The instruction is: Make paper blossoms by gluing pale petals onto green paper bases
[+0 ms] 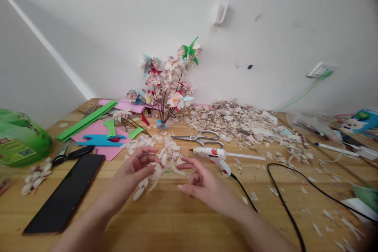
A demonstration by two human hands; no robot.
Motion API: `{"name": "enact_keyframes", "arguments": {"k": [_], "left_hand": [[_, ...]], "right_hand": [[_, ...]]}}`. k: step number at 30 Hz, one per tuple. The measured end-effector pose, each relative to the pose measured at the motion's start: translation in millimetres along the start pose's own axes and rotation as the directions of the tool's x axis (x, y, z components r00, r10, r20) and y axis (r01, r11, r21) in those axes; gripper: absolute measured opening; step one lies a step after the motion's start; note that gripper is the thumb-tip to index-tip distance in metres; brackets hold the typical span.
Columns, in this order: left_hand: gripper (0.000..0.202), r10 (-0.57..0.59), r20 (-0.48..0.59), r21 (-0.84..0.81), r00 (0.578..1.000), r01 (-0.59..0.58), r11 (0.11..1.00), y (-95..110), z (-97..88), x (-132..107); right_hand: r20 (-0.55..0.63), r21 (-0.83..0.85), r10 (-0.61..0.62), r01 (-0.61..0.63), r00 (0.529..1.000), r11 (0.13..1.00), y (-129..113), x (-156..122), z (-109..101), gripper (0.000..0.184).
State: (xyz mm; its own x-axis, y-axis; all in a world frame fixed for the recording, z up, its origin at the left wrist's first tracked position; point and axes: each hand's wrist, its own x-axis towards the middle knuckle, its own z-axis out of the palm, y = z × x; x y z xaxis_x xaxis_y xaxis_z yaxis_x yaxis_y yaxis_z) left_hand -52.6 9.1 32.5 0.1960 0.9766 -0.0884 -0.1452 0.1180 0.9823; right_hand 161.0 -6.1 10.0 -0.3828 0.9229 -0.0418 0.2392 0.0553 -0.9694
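Observation:
My left hand (134, 171) is curled, with thumb and fingers closed on a pale, papery petal-like flake (157, 173). Across from it, my right hand (201, 181) has its fingers bent and thumb apart, with nothing seen in it. Between and behind the hands lies a loose pile of pale flakes (169, 151). A white hot glue gun (211, 153) with a clear glue stick in its back rests just beyond my right hand. Silver scissors (201, 138) lie behind the glue gun. Further back stands a bunch of handmade flowers (171, 78) on thin brown stems.
A large heap of dry flakes (236, 120) spreads along the wall. At left are a black phone (65, 195), black-handled tool (72, 155), green bottle (23, 138), coloured paper (88, 120) and pale clove-like pieces (37, 175). A black cord (280, 197) loops at right near a pen (336, 149).

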Motion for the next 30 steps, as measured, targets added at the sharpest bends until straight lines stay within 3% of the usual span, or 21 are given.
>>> {"name": "enact_keyframes", "arguments": {"k": [3,6,12,17,20,25,27,30], "left_hand": [[0.027,-0.035,0.092,0.007,0.995,0.034,0.999,-6.7,11.8,-1.5],[0.028,-0.086,0.084,-0.031,0.993,0.089,0.996,-14.3,13.4,0.5],[0.034,-0.197,0.117,-0.235,0.974,0.219,0.947,-18.3,7.1,3.4],[0.033,-0.206,0.059,-0.334,0.977,0.214,0.918,-11.4,7.5,2.2],[0.033,-0.210,0.019,-0.346,0.978,0.203,0.916,-4.1,2.3,2.6],[0.033,-0.150,-0.064,-0.308,0.987,0.123,0.943,6.6,-13.5,5.3],[0.031,-0.126,-0.014,-0.227,0.992,0.119,0.966,5.1,-14.7,5.2],[0.027,-0.135,0.154,-0.041,0.979,0.143,0.989,-5.5,-5.2,2.5]], "right_hand": [[0.182,0.402,0.167,-0.228,0.969,0.887,2.6,11.9,17.7,0.057],[0.230,0.453,0.244,-0.326,0.942,0.830,4.9,13.5,22.6,0.035],[0.058,0.257,0.194,-0.202,0.979,0.945,8.7,-6.4,3.6,0.034],[-0.099,0.175,0.224,-0.204,0.970,0.963,12.3,-22.4,-16.8,0.037],[-0.201,-0.037,0.203,-0.215,0.958,0.976,14.2,-32.8,-35.8,0.038],[-0.406,-0.470,0.001,-0.210,0.914,0.857,33.9,-50.7,-86.3,0.038],[-0.441,-0.555,-0.001,-0.271,0.898,0.787,47.3,-53.7,-106.7,0.038],[-0.442,-0.611,0.019,-0.316,0.897,0.726,64.4,-51.5,-127.4,0.035]]}}
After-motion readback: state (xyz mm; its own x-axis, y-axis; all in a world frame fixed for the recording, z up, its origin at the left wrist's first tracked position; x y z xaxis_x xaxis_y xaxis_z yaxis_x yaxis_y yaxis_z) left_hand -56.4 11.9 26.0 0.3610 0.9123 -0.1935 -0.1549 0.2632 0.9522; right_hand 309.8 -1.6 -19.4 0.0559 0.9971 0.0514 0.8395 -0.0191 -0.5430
